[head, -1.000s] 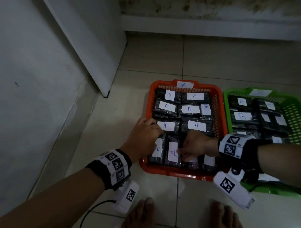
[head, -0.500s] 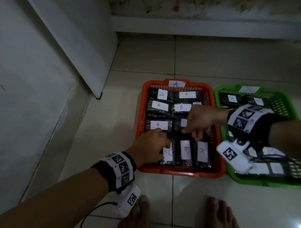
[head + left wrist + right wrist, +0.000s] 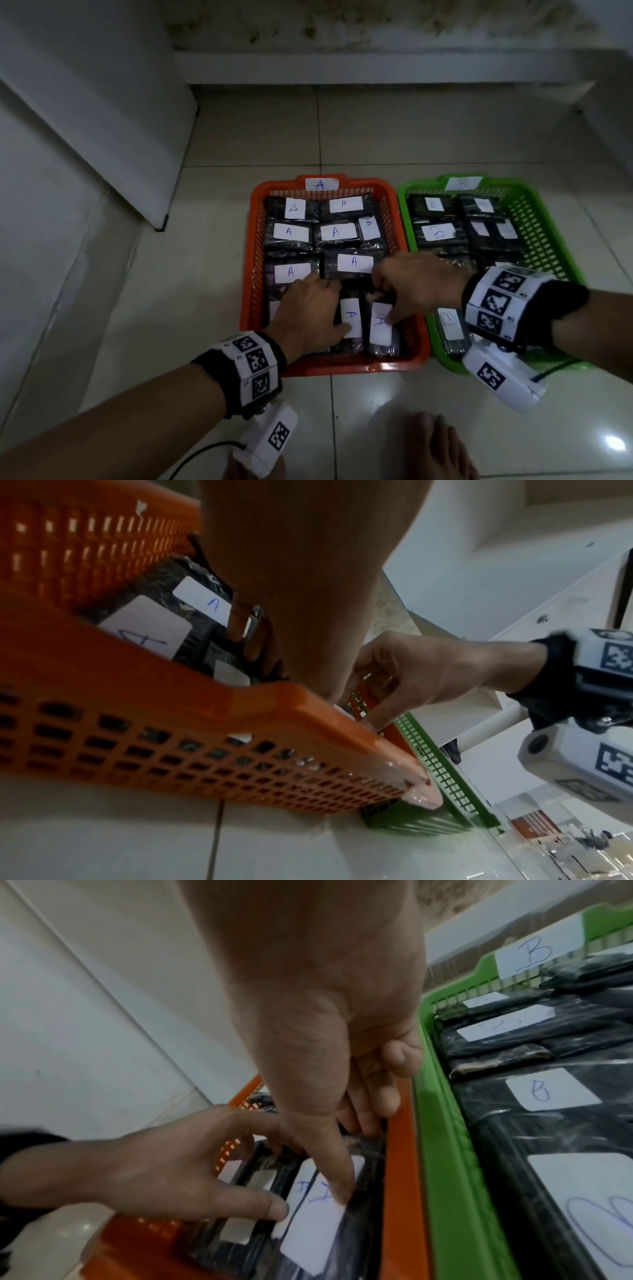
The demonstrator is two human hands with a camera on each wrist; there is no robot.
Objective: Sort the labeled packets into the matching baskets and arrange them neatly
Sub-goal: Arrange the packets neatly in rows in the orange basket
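The orange basket [image 3: 248, 260] labelled A holds black packets with white A labels, laid flat at the back and packed side by side in the near row. My left hand [image 3: 308, 308] lies over the near-left packets, fingers bent over their far ends, thumb on the middle packet's label [image 3: 351, 317]. My right hand [image 3: 418, 284] holds the near-right A packet [image 3: 380, 329]. In the right wrist view its thumb lies on that label [image 3: 315, 1231], with the fingers curled at the packet's far end. The green basket [image 3: 548, 222] labelled B holds B packets.
The two baskets stand side by side on a tiled floor, orange rim [image 3: 400, 1177] against green rim [image 3: 445, 1123]. A white panel [image 3: 137, 137] leans at the left and a wall step runs along the back. My bare feet [image 3: 435, 448] are just in front of the baskets.
My right hand has come back from the middle row to the near-right packet. My left hand has slid right along the near row. The head view has swung so both baskets show.
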